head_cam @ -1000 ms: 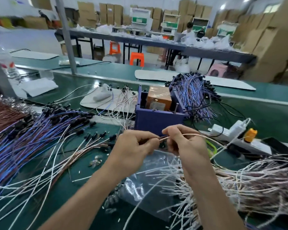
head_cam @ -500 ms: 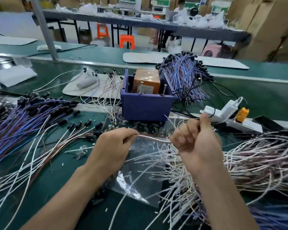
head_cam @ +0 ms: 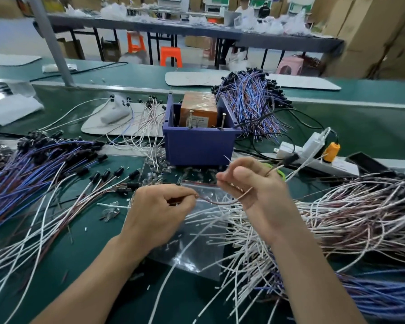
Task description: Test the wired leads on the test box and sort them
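Standing upright, purple test box (head_cam: 198, 146) holds an orange block (head_cam: 198, 109).

We see a thin brown-and-white lead (head_cam: 220, 202) sagging in a shallow curve, pinched between the fingertips of our left hand (head_cam: 159, 211) and right hand (head_cam: 255, 183). Just beyond the fingers the blue test box (head_cam: 198, 146) stands upright, with two metal pins on its near rim. White-and-brown leads (head_cam: 348, 206) sprawl to the right of the fingers, and blue leads (head_cam: 38, 164) with black ends fan out to the left.
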`<action>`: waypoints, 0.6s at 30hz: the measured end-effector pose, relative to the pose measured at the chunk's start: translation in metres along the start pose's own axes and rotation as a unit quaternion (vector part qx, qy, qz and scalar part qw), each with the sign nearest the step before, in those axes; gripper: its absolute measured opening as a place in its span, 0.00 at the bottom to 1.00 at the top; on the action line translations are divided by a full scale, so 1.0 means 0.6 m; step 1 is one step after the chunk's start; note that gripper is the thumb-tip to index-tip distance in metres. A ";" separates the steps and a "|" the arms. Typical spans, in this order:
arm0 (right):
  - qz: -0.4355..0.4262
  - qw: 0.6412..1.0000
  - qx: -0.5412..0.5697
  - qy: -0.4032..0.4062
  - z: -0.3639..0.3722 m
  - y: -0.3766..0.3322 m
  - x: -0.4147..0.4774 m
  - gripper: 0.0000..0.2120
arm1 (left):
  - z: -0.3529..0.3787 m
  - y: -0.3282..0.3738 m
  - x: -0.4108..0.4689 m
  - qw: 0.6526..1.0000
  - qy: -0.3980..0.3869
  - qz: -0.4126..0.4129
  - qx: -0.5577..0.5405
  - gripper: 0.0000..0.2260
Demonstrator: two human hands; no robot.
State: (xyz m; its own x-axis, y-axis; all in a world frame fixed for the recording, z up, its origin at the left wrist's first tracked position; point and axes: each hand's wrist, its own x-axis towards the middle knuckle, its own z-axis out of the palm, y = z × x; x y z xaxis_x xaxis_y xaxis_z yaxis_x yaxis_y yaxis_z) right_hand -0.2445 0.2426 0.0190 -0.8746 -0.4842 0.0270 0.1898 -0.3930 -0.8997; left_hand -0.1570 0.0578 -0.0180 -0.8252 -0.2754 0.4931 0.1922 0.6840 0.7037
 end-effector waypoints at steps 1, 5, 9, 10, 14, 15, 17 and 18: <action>-0.006 0.998 -0.062 -0.014 0.006 0.005 -0.001 0.05 | -0.001 0.001 0.001 1.000 0.003 -0.002 -0.003 0.16; -0.013 0.961 -0.272 -0.048 0.020 0.016 -0.011 0.08 | -0.007 0.004 0.002 0.999 0.002 -0.023 -0.041 0.12; 0.028 0.946 -0.309 -0.100 0.019 0.014 -0.015 0.09 | -0.009 0.006 0.004 0.995 -0.010 -0.055 -0.084 0.10; 0.033 0.942 -0.319 -0.102 0.020 0.014 -0.014 0.09 | -0.008 0.007 0.005 0.994 -0.008 -0.062 -0.095 0.10; 0.060 0.924 -0.368 -0.082 0.020 0.021 -0.012 0.10 | -0.003 0.009 0.006 0.988 0.016 -0.065 -0.142 0.09; 0.061 0.920 -0.378 -0.078 0.020 0.023 -0.011 0.08 | -0.002 0.010 0.006 0.985 0.020 -0.073 -0.155 0.09; 0.051 0.927 -0.369 -0.053 0.017 0.025 -0.009 0.07 | -0.003 0.007 0.011 0.979 0.031 -0.092 -0.177 0.08; 0.043 0.936 -0.348 -0.037 0.015 0.024 -0.009 0.07 | -0.005 0.004 0.014 0.977 0.041 -0.103 -0.183 0.07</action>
State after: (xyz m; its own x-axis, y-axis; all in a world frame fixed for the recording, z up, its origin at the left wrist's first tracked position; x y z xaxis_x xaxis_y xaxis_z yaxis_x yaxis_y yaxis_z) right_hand -0.2332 0.2324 0.0096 -0.8309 -0.5540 -0.0520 -0.1014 0.2425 -0.9648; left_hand -0.1618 0.0552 -0.0108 -0.8244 -0.4443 0.3506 0.2163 0.3252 0.9206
